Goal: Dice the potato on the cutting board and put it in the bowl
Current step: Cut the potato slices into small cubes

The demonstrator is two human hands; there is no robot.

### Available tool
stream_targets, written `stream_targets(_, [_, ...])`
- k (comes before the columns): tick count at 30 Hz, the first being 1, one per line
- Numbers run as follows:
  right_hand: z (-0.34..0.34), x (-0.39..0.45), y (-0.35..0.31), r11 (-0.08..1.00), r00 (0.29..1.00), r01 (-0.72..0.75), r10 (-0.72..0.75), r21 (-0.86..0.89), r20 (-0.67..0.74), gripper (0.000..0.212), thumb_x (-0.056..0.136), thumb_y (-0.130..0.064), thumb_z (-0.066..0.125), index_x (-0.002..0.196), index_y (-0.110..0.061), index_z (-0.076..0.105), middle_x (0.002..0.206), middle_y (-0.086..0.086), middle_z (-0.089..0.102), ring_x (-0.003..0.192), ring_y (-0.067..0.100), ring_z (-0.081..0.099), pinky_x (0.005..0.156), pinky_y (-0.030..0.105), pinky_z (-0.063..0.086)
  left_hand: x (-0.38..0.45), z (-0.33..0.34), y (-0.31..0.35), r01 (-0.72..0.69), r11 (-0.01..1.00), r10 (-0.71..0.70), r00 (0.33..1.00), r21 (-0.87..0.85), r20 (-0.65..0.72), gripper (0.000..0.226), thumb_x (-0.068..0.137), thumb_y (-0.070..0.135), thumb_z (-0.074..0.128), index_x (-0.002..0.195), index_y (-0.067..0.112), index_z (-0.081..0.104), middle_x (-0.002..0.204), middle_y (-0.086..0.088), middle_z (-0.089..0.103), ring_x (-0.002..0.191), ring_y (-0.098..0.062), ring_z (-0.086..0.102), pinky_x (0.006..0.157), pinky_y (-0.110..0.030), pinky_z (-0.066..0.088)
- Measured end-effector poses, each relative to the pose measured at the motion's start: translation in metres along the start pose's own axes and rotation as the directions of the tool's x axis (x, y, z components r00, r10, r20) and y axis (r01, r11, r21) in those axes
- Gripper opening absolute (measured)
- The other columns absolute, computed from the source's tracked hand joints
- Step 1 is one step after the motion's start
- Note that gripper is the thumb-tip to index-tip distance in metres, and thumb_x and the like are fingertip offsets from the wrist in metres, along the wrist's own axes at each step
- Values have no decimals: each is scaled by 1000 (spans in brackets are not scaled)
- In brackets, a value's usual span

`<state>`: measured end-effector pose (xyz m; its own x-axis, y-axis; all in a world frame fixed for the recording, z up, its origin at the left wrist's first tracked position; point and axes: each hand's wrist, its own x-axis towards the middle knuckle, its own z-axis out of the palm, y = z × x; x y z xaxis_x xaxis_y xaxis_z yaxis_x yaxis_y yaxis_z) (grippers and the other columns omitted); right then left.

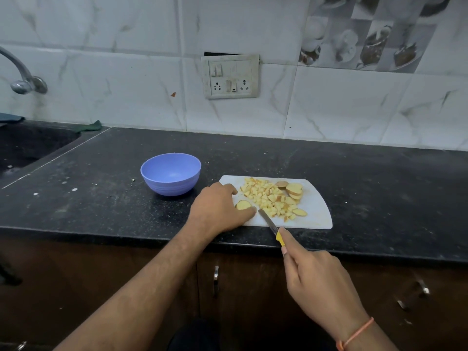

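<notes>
A white cutting board (316, 214) lies on the black counter with a heap of diced potato (266, 197) in its middle. Stacked potato slices (294, 190) sit at its far right, and one more slice (299, 212) lies near the front. My left hand (219, 207) holds a potato slice (243, 205) at the board's left end, thumb and forefinger around it. My right hand (316, 279) grips a yellow-handled knife (272, 228), the blade tip resting on the board just right of my left fingers. An empty blue bowl (171, 177) stands left of the board.
A dark sink (30, 148) with a chrome tap (22, 77) lies at the far left. A switch and socket panel (230, 77) is on the tiled wall. Cabinet doors with metal handles (215, 276) hang below the counter edge.
</notes>
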<state>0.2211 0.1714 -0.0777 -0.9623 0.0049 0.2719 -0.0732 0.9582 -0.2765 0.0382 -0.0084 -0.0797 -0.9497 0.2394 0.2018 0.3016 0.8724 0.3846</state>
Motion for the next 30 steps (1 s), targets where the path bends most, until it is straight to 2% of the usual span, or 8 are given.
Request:
stream_targets(3, [0,4,1,1000,1000,16,-16,4,-10,53,108,-43,34,161,-38,27,55,-10,51,49,11,52,42,25,35,3,9,16,21,982,-25,1000,186,16,82,82,86,55,131,22,65,126,0,64,114,-24,62,87,-40,58])
stream_targets(5, [1,6,1,1000,1000,20,-20,0,-15,54,108,-43,33,161,-38,26,56,-10,51,50,11,52,43,25,33,6,12,20,18,977,-24,999,213,24,78,85,84,54,131,21,64,128,-1,63,115,-25,62,91,-43,59])
stream_targets(9, [3,8,3,1000,1000,24,-24,1,-12,54,109,-43,32,162,-38,27,57,-9,51,50,11,53,42,25,31,10,2,17,-41,990,26,993,137,114,57,86,64,63,129,29,69,129,6,66,110,-18,64,90,-41,60])
stream_targets(12, [5,9,7,1000,1000,25,-25,10,-15,53,109,-43,33,161,-38,28,56,-9,50,49,12,52,41,26,30,11,-13,13,-133,990,121,972,44,202,41,86,43,70,126,32,74,128,12,69,105,-9,62,92,-31,56])
stream_targets(15, [6,9,9,999,999,28,-28,22,-16,54,109,-43,32,162,-39,25,57,-9,52,51,11,54,42,25,34,11,-23,-1,-220,972,236,924,-87,302,42,87,24,74,127,36,74,130,20,66,109,-1,57,95,-22,46])
stream_targets(18, [7,9,9,999,1000,24,-24,34,-19,55,109,-44,30,163,-38,21,60,-9,53,53,12,55,44,25,36,5,-24,-20,-190,947,248,944,-258,217,50,85,32,81,133,41,69,116,27,63,110,1,61,90,-17,49])
stream_targets(20, [7,10,7,999,1000,17,-16,46,-18,55,109,-43,30,163,-37,20,60,-9,54,53,12,54,44,24,34,0,-20,-30,-166,948,208,969,-272,135,52,84,39,83,134,39,69,115,25,63,106,1,62,84,-15,48])
stream_targets(30, [15,36,-20,998,999,45,-43,54,-29,53,109,-41,29,161,-32,26,62,-11,54,54,9,54,49,23,40,-7,6,-46,-46,924,54,998,-380,10,35,76,47,90,110,41,81,111,24,70,101,2,63,83,-20,49])
